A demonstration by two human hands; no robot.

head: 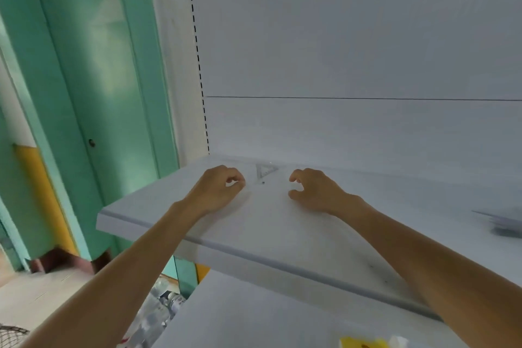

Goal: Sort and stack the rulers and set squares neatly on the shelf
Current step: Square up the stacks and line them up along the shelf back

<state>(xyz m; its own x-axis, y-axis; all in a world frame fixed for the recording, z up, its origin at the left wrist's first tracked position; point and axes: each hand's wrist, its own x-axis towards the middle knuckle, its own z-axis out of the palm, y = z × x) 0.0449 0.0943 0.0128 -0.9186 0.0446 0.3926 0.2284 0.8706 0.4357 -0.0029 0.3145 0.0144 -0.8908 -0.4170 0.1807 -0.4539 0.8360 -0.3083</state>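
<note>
A clear set square (265, 171) lay between the curled left hand (217, 189), grip unclear, and the empty, loose-fingered right hand (313, 189), likely for straightening.

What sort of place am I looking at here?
Probably a shop or stockroom: a white shelf with a slotted upright like store racking, a clear set square lying on it, a teal door beside.
</note>
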